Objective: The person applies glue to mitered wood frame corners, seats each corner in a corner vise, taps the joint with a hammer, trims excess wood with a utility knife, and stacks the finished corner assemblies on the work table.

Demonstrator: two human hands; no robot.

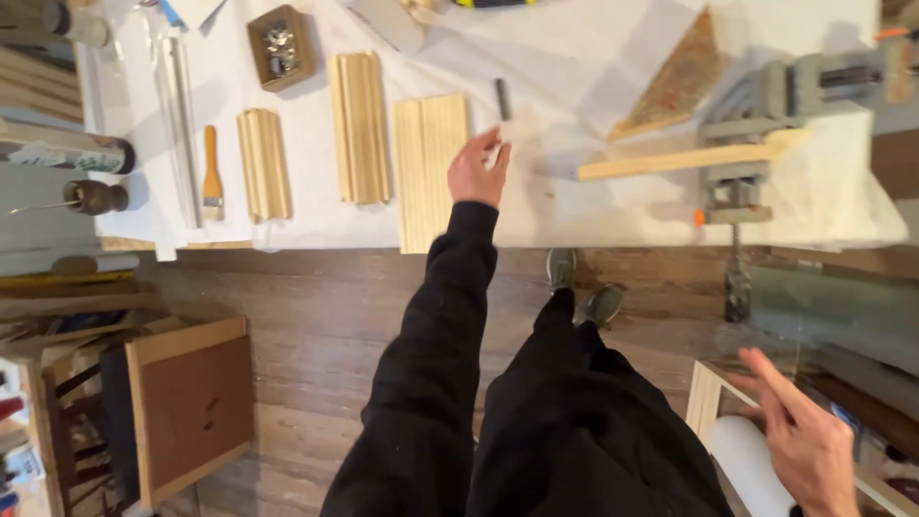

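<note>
Head view: the left hand (477, 168), fingers loosely apart, reaches the small grey file (503, 100), stiff, light, graspable mid-length; the right hand (804, 436) hangs open.

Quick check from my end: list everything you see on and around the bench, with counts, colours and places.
Wooden slat bundles: three, pale, bench centre-left.
Brush: one, wooden handle, left of the slats.
Small box: one, brown, holding metal bits, bench rear.
Dark small tool: one, just beyond the left hand.
Wood strip: one, pale, held in the vise.
Vise: one, grey, bench right.
Triangular board: one, brown, behind the strip.
Plywood box: one, on the floor, left.
Left hand: over the bench, fingers pinched.
Right hand: lower right, open, holding nothing.
</note>
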